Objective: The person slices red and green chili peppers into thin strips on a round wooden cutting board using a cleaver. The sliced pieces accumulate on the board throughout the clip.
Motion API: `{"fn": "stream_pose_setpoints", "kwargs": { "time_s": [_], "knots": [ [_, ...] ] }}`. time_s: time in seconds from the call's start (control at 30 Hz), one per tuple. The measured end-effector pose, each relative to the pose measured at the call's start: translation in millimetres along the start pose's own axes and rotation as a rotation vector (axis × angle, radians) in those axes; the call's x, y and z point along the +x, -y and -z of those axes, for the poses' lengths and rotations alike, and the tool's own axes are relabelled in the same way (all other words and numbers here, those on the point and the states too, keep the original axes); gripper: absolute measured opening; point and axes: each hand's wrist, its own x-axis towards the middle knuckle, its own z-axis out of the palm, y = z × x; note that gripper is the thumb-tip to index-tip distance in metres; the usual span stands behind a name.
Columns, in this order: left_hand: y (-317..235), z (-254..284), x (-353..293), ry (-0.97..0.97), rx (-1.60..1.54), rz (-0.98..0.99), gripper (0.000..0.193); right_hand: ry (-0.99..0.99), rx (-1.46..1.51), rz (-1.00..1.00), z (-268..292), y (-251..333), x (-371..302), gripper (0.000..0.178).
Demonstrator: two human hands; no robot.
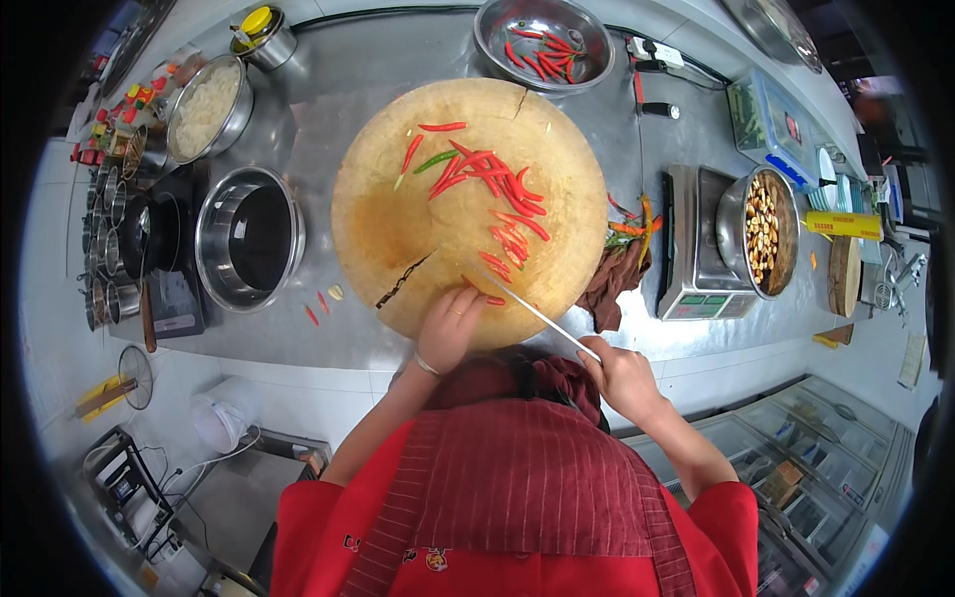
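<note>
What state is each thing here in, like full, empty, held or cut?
Left hand: pressed on a chili at the board's near edge.
Right hand: gripping the knife handle.
Knife: held, blade low over the board.
Chopping board: cracked, strewn with chilies.
Chilies: mostly whole.
Steel pot: looks empty.
Steel bowl: holding a few chilies.
Bowl on the scale: filled with pale pieces.
</note>
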Motion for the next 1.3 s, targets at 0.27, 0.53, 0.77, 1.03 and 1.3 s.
{"fn": "stream_pose_setpoints", "kwargs": {
  "time_s": [0.27, 0.53, 0.77, 1.03, 1.3],
  "knots": [
    [8, -8, -10, -0.012, 0.002, -0.026, 0.024, 0.104, -0.183, 0.019, 26, 26, -16, 0.020],
    [9, -10, -12, -0.020, -0.028, -0.021, 0.022, 0.180, -0.152, 0.022, 23, 16, -5, 0.020],
    [11, -13, -15, -0.043, 0.008, -0.058, 0.021, 0.241, -0.106, 0.000, 9, 12, 7, 0.020],
    [7, -6, -4, -0.071, -0.041, -0.019, 0.022, 0.043, -0.013, 0.028, -15, -9, 10, 0.025],
    [9, -10, -9, -0.065, 0.034, -0.050, 0.021, 0.163, -0.158, 0.012, 25, 10, -4, 0.023]
  ]
}}
